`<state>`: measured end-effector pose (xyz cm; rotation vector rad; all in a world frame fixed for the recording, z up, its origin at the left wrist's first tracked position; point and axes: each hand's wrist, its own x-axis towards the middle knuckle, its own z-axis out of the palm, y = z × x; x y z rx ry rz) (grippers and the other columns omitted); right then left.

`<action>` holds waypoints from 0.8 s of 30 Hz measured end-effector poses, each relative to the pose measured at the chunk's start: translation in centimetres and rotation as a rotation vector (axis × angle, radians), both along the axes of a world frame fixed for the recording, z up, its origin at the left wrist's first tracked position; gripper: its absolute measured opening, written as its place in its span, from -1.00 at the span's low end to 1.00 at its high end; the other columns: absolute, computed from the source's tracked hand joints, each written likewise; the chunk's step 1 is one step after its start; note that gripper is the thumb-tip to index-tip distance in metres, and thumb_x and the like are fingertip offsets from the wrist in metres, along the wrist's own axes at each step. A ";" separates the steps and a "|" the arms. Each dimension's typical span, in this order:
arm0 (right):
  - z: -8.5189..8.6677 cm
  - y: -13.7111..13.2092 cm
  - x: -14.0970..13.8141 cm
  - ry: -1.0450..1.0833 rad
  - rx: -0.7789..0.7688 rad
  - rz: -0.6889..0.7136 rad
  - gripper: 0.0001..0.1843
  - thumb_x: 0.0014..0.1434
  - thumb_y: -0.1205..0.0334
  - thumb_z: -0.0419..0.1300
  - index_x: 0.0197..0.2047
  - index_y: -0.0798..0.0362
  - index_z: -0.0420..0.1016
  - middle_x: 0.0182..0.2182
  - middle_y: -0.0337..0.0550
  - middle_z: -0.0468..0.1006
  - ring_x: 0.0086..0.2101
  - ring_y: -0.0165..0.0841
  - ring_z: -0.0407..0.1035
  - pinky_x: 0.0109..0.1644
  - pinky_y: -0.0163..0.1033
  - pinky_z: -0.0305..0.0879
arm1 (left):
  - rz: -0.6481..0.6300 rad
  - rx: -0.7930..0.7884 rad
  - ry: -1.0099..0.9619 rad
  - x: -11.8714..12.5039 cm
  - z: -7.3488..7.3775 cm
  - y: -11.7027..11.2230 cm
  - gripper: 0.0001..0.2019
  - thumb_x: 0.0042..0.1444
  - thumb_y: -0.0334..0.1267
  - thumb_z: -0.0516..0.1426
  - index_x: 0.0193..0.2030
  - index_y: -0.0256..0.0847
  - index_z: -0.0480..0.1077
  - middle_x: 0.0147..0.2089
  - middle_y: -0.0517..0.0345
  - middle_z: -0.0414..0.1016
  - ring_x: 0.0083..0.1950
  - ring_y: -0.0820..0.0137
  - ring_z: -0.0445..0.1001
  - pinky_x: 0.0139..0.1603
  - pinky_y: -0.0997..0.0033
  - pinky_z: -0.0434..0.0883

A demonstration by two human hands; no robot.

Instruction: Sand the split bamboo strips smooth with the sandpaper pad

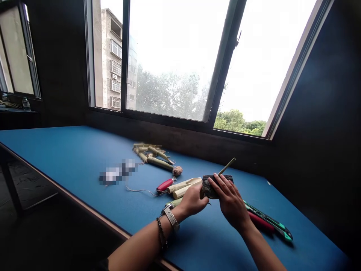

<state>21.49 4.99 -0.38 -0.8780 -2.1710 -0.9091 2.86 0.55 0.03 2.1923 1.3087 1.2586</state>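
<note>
My left hand (194, 200) and my right hand (229, 201) are both closed around a dark rough block (211, 187) held just above the blue table (79, 158). A thin bamboo stick (227, 166) pokes up and to the right from behind the block, next to my right fingers. Which hand grips the stick is hidden. Cut bamboo pieces (183, 187) lie on the table just left of my left hand, beside a red-handled tool (165, 184).
A bundle of bamboo pieces (152, 153) and a ball of twine (177, 171) with loose string lie farther back. Green and red tools (267, 221) rest under my right wrist. A blurred patch (118, 172) sits mid-table. Windows and a dark wall stand behind.
</note>
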 end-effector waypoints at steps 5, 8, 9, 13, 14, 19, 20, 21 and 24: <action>0.1 0.6 1.6 0.204 0.037 -0.106 -0.27 0.16 0.53 -0.13 0.35 -0.15 -0.13 0.26 -0.15 0.10 0.21 -0.17 0.05 0.21 0.05 0.06 | -0.046 0.002 0.061 -0.1 -0.1 0.0 -0.80 -0.08 -0.41 0.08 -0.27 -0.22 0.42 -0.49 0.21 0.37 -0.48 0.42 0.26 -0.46 0.46 0.19; 0.2 0.0 1.7 0.166 0.072 -0.047 -0.26 0.17 0.53 -0.11 0.35 -0.17 -0.15 0.26 -0.16 0.09 0.22 -0.18 0.03 0.25 0.04 0.00 | -0.039 0.016 0.074 0.2 0.0 -0.1 -0.80 -0.02 -0.39 0.07 -0.22 -0.22 0.40 -0.47 0.20 0.39 -0.48 0.42 0.26 -0.46 0.46 0.20; 0.3 -0.3 1.5 0.108 0.071 0.001 -0.25 0.17 0.54 -0.12 0.35 -0.19 -0.15 0.26 -0.20 0.09 0.22 -0.21 0.03 0.26 0.02 -0.03 | -0.028 0.023 0.076 0.3 0.0 -0.2 -0.80 0.00 -0.38 0.06 -0.21 -0.22 0.39 -0.43 0.18 0.41 -0.46 0.42 0.28 -0.44 0.45 0.21; 0.3 -0.6 1.0 0.101 0.075 0.001 -0.28 0.18 0.53 -0.13 0.34 -0.20 -0.11 0.25 -0.20 0.11 0.22 -0.22 0.04 0.26 0.03 -0.06 | 0.004 0.041 0.117 0.4 0.2 -0.4 -0.89 0.00 -0.36 0.07 -0.31 -0.21 0.38 -0.47 0.18 0.40 -0.48 0.41 0.29 -0.46 0.45 0.20; 0.4 -0.6 1.0 0.166 0.089 -0.047 -0.30 0.19 0.52 -0.12 0.34 -0.17 -0.09 0.25 -0.15 0.11 0.22 -0.19 0.04 0.25 0.06 -0.05 | 0.008 0.045 0.132 0.4 0.2 -0.4 -0.92 -0.02 -0.36 0.08 -0.35 -0.21 0.37 -0.50 0.20 0.38 -0.50 0.42 0.29 -0.48 0.45 0.18; 0.7 -0.8 0.9 0.092 0.099 -0.026 -0.34 0.20 0.50 -0.10 0.32 -0.15 -0.01 0.24 -0.15 0.14 0.22 -0.20 0.03 0.26 0.03 -0.07 | 0.041 0.080 0.155 0.7 -0.1 -0.6 -0.82 -0.02 -0.38 0.06 -0.24 -0.22 0.38 -0.38 0.08 0.48 -0.40 0.29 0.41 -0.40 0.38 0.26; 0.8 -0.8 0.9 0.040 0.085 -0.003 -0.34 0.20 0.51 -0.10 0.31 -0.17 0.01 0.24 -0.20 0.14 0.22 -0.24 0.03 0.27 0.00 -0.08 | 0.047 0.087 0.154 0.7 -0.2 -0.6 -0.79 -0.01 -0.38 0.05 -0.20 -0.23 0.38 -0.33 0.03 0.50 -0.36 0.26 0.43 -0.37 0.36 0.29; 0.9 -0.8 1.0 0.030 0.075 -0.008 -0.35 0.20 0.51 -0.11 0.30 -0.18 0.03 0.24 -0.22 0.15 0.22 -0.25 0.03 0.28 -0.01 -0.09 | 0.051 0.093 0.153 0.7 -0.3 -0.6 -0.77 0.00 -0.38 0.04 -0.17 -0.24 0.38 -0.30 0.01 0.51 -0.33 0.23 0.45 -0.34 0.33 0.31; 1.0 -0.7 1.4 0.218 0.091 -0.160 -0.41 0.22 0.48 -0.10 0.27 -0.11 0.12 0.23 -0.17 0.17 0.22 -0.21 0.04 0.27 0.05 -0.12 | 0.041 0.109 0.148 0.7 -0.4 -0.6 -0.73 0.03 -0.37 0.03 -0.11 -0.21 0.38 -0.25 0.01 0.53 -0.29 0.21 0.47 -0.27 0.28 0.36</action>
